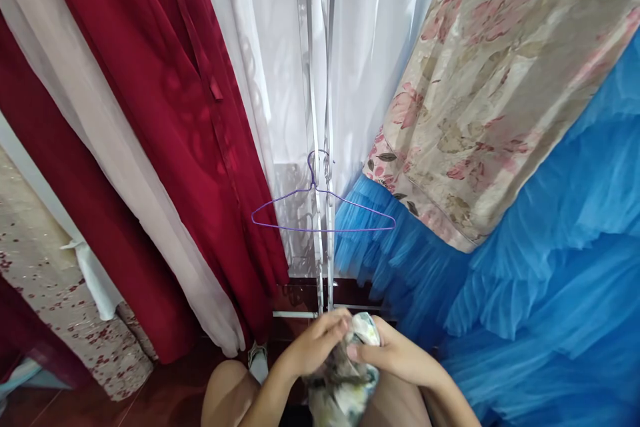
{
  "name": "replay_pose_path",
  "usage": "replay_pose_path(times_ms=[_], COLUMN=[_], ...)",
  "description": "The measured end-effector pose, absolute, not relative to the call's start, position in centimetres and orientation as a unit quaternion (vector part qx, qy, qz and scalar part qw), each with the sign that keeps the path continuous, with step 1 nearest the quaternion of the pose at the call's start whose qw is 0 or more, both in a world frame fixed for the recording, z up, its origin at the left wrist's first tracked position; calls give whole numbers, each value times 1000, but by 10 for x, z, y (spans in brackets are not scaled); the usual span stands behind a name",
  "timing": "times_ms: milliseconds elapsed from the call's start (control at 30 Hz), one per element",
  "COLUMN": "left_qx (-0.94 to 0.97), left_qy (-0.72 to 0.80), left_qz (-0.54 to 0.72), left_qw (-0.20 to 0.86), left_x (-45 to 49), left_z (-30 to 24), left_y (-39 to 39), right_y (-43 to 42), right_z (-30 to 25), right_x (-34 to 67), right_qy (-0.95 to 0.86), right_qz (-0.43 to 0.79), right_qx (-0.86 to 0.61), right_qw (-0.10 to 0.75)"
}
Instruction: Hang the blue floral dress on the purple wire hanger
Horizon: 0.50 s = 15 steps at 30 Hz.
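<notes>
Both my hands grip a piece of patterned cloth (pixel 345 393), pale with yellow, green and dark blotches, bunched up just above my lap. My left hand (pixel 319 347) closes on its upper left side, fingers curled over the edge. On the other side my right hand (pixel 393 352) pinches the cloth, its thumb lying across the front. Motion blurs the fabric, so I cannot tell what garment it is. Straight ahead, beyond the hands, a purple wire hanger (pixel 323 229) hangs by its hook on a white metal rack post (pixel 324 267) and carries nothing.
Long red drapes (pixel 165 113) and pale fabric (pixel 200 280) hang at left. A floral cloth (pixel 465 113) hangs at right over ruffled blue tulle (pixel 535 300). White curtains (pixel 370 47) form the backdrop. Below are a dark red tiled floor (pixel 170 393) and a shoe (pixel 258 357).
</notes>
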<state>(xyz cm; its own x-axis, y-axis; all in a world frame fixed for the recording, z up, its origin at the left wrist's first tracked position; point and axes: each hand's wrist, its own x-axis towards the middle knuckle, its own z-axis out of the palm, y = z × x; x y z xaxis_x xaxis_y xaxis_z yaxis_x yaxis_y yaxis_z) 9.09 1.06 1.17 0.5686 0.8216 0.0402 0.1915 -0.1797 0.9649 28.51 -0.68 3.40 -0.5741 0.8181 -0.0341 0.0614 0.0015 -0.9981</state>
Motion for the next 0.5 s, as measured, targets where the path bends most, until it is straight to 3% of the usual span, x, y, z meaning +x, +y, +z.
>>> replay_pose_path(times_ms=[100,167,367,500], left_qx=[717,726,748,736], left_qy=[329,304,441,455], left_qz=[158,129,224,316], left_qw=[594,603,443,388], left_x=[79,72,46,26], left_z=[-10,-18,9,49], left_y=[-6,-15,-6,18], right_y=[-3,8,98,168], right_z=[59,77,116,125], right_x=[314,335,396,388], right_qy=[-666,-682,-677,-657], right_qz=[604,559,368,378], right_qx=[-345,-378,-482,-442], right_qw=[269,282,417,479])
